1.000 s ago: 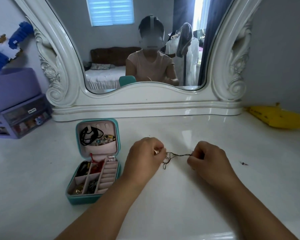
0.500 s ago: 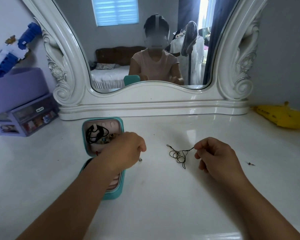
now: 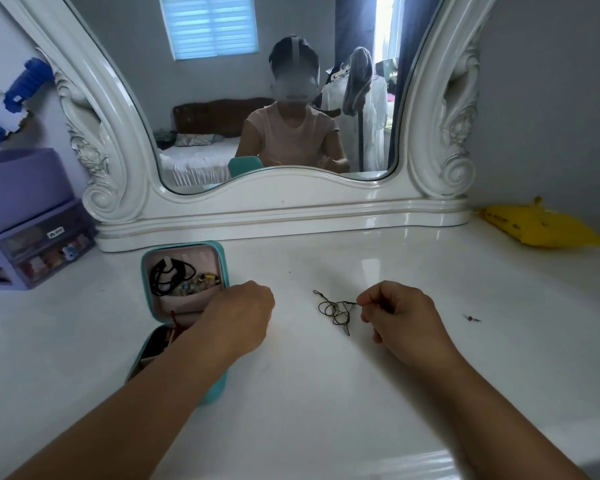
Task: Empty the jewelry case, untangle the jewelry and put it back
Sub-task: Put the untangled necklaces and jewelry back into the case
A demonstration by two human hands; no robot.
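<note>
A glossy white dressing table (image 3: 326,393) fills the lower frame, backed by grey walls. At far left stands a purple set of drawers (image 3: 39,247), with a blue and white decoration (image 3: 11,98) on the wall above it. A carved white mirror (image 3: 284,202) spans the upper centre; its glass reflects a bed, a window blind, hanging clothes and the person seated at the table.

At centre left, an open teal jewelry case (image 3: 184,282) lies on the table with its long axis running from the bottom of the frame toward the mirror. The pink-lined lid is tilted up at the far end and carries a black cord (image 3: 168,275) and some beads. The near tray is mostly hidden by the left forearm; a bit of red thread shows at the hinge.

The left hand (image 3: 238,320) is over the case's right edge, knuckles up and fingers curled under; whether it has anything in its grasp cannot be told.

Right of centre, a tangled thin dark string (image 3: 333,310) lies on the table in loose loops, stretching left to right. The right hand (image 3: 402,317) pinches its right end between thumb and forefinger, the other fingers curled in.

Further right a tiny dark piece (image 3: 471,319) lies alone. At far right, against the wall, rests a yellow bag (image 3: 537,228).
</note>
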